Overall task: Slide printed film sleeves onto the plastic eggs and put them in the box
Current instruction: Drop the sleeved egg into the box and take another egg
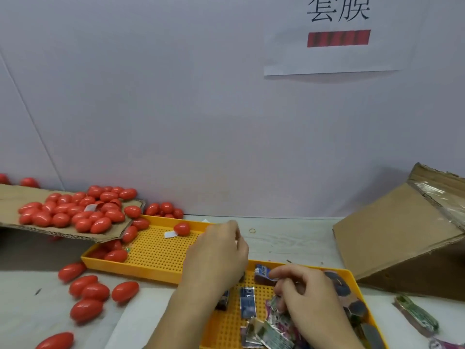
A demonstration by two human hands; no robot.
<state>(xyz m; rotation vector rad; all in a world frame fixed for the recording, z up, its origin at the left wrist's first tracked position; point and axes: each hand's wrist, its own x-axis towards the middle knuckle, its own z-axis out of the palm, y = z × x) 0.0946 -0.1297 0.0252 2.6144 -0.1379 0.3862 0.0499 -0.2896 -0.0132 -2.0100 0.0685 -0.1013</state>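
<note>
We pinch one blue printed film sleeve (263, 272) at the curled right-hand fingers (276, 273); left-hand fingers (236, 238), loosely curled and empty, should next fetch a red plastic egg (181, 228).

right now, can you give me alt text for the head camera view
Two bare hands work over a yellow perforated tray of printed film sleeves; the right hand pinches a sleeve, the left hand curls beside it. Red plastic eggs spill from cardboard at left, and a cardboard box lies tipped at right.
</note>
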